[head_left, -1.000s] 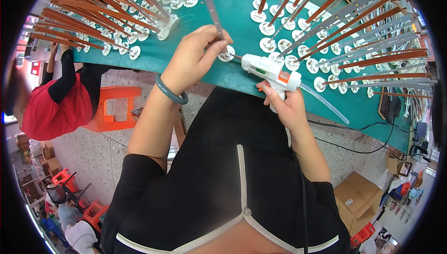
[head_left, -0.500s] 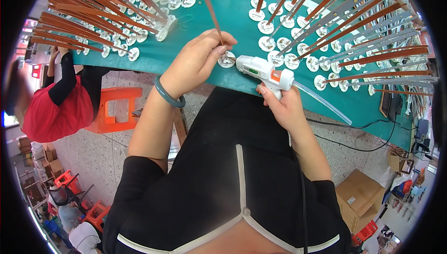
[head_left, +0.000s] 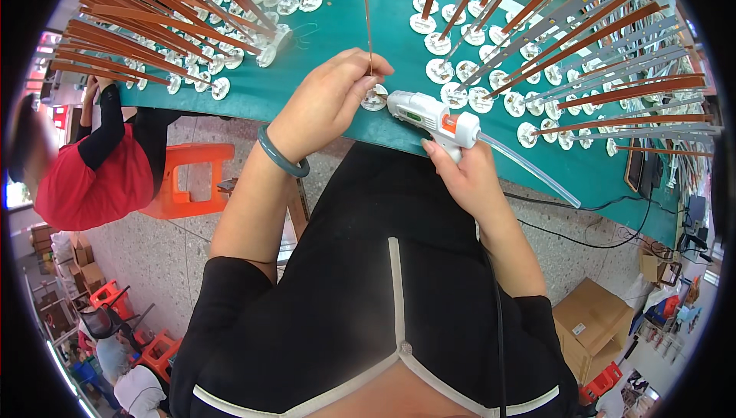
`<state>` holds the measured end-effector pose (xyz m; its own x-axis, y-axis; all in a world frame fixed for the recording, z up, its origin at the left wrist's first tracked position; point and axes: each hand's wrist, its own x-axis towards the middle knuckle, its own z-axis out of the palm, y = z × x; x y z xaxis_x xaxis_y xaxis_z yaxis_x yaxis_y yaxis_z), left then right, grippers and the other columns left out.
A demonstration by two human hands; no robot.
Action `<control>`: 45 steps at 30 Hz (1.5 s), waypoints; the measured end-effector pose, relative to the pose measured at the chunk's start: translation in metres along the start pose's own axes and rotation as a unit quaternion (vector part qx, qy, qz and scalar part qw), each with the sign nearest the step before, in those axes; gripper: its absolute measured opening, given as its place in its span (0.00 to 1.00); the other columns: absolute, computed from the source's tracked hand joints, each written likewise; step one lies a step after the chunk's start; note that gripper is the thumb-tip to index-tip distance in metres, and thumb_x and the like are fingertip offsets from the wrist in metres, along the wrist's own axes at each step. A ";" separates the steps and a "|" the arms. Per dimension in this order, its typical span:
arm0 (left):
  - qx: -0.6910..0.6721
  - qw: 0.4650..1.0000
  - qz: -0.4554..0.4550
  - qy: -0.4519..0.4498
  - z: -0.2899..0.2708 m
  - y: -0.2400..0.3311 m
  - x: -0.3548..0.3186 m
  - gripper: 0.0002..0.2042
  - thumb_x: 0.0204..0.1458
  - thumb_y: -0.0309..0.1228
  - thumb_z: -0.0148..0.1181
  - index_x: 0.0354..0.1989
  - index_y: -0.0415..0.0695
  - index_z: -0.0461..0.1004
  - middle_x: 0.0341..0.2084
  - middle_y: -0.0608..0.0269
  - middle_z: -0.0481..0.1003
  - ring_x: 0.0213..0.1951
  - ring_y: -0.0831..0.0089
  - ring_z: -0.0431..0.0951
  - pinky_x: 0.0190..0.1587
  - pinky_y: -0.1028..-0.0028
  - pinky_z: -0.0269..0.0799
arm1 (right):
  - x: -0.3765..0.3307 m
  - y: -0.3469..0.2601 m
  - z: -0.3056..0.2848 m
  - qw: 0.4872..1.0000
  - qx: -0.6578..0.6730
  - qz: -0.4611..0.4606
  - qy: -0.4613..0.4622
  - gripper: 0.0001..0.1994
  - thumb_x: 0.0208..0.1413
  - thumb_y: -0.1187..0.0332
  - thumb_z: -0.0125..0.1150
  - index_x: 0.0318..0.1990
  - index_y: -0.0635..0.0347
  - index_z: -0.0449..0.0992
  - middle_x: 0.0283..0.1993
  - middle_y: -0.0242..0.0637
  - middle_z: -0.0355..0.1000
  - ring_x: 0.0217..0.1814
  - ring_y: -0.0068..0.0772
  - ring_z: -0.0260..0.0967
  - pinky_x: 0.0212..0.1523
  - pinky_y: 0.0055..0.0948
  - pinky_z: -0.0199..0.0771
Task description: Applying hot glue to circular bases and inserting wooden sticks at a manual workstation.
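Near the table's front edge, my left hand pinches a thin upright strip close to its lower end. Under those fingers lies a round white base, where the strip stands. Wrapped round the handle of a white glue gun, my right hand holds it with the nozzle pointing left at the base. A clear glue stick sticks out of the gun's back end. The strip is seen nearly edge-on, and my left fingertips partly hide its foot.
Many brown and silver strips on white round bases crowd the green table at left and right. Black cables run off the right side. A person in red sits at the left by an orange stool. A cardboard box stands lower right.
The strip in my left hand has turned more edge-on, and its top has swung right to stand straighter. My left hand and the glue gun have barely shifted.
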<state>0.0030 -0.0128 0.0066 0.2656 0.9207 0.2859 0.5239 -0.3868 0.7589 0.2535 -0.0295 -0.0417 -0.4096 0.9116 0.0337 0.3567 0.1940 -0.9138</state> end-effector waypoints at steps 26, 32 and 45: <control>-0.024 1.000 0.004 0.002 0.000 -0.003 -0.001 0.10 0.63 0.22 0.48 0.48 0.35 0.74 0.41 0.55 0.75 0.43 0.67 0.79 0.47 0.70 0.75 | -0.002 0.001 0.003 1.000 0.006 0.003 0.011 0.12 0.61 0.67 0.63 0.44 0.69 0.76 0.26 0.31 0.72 0.25 0.19 0.67 0.27 0.24 0.66; -0.019 1.000 -0.009 0.001 0.000 -0.005 -0.001 0.10 0.63 0.23 0.48 0.48 0.34 0.74 0.41 0.54 0.76 0.42 0.67 0.79 0.47 0.70 0.75 | -0.007 -0.001 0.000 1.000 -0.017 0.008 0.014 0.14 0.60 0.66 0.64 0.48 0.67 0.75 0.26 0.30 0.72 0.27 0.19 0.66 0.29 0.24 0.66; -0.013 1.000 0.003 0.019 0.001 -0.006 -0.001 0.09 0.63 0.23 0.51 0.46 0.34 0.75 0.39 0.56 0.76 0.40 0.68 0.79 0.45 0.72 0.75 | -0.006 -0.004 -0.001 1.000 -0.030 0.008 0.003 0.15 0.60 0.66 0.64 0.49 0.68 0.75 0.28 0.32 0.73 0.29 0.19 0.66 0.31 0.24 0.67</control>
<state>0.0008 -0.0112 0.0012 0.2371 0.9196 0.3133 0.5013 -0.3920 0.7714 0.2555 -0.0350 -0.0380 -0.3991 0.9167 0.0217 0.4136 0.2011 -0.8880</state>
